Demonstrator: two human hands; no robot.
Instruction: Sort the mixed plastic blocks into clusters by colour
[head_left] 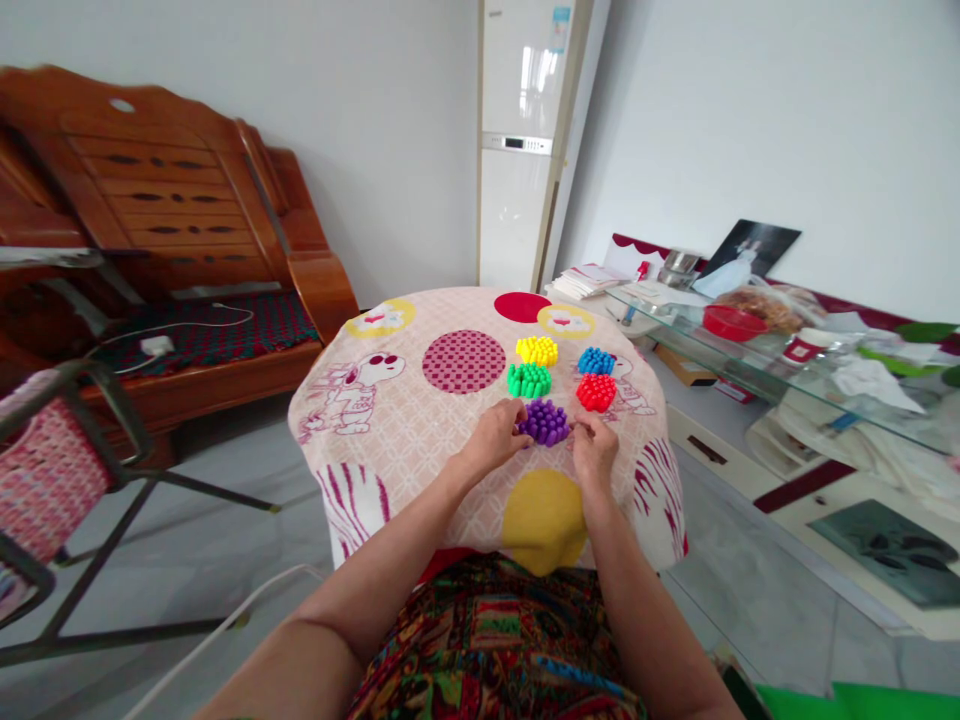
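A cluster of small purple round-tipped sticks [546,422] stands upright on the cloth-covered round table [450,455]. My left hand [498,432] closes its curled fingers against the cluster's left edge. From the other side my right hand [595,446] presses pinched fingertips to the right edge; whether a single stick is between them is too small to see. Just beyond are similar clusters: green sticks [529,380] and yellow sticks [537,351] behind the purple ones, red sticks [597,392] and blue sticks [596,361] to the right.
A glass-topped side cabinet [720,345] runs along the right wall, carrying a red bowl [733,322], a cup [804,347], papers and bags. At the left stand a wooden bench [180,210] and a metal-framed chair [82,470]. A tall white air conditioner [517,200] fills the far corner.
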